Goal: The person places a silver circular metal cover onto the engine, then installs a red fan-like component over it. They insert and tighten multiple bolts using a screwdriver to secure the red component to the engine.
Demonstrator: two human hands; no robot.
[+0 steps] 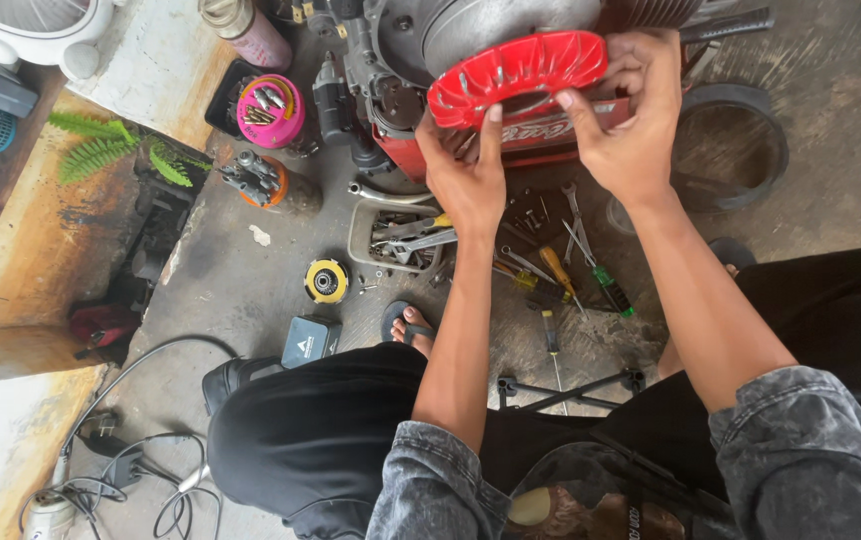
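head camera, looking down at a concrete workshop floor (250,280): at far left a green fern frond (90,150) lies over a rust-stained slab, with tangled black cables (140,470) below it. next along, a pink round tub of screwdriver bits (270,110) sits near a spray can (245,30), and lower down a small yellow-and-black disc (327,281) rests on the floor beside a dark little box (310,340). a grey metal tray of wrenches and pliers (395,235) stands just under the engine (470,35). at centre, the left hand (465,170) is closed on the near left edge of a red ribbed fan cover (515,70), thumb pressed up against its rim; the cover sits against the side of the small engine at the top of the view. the right hand (630,115) clasps the cover's right end, fingers curled over the top. beneath the wrists, yellow-handled and green-handled screwdrivers (560,275) and spanners lie scattered. to the right, a black rubber ring (740,140) rests on the floor. the person's bare toes in a sandal (410,325) show between dark trouser knees.
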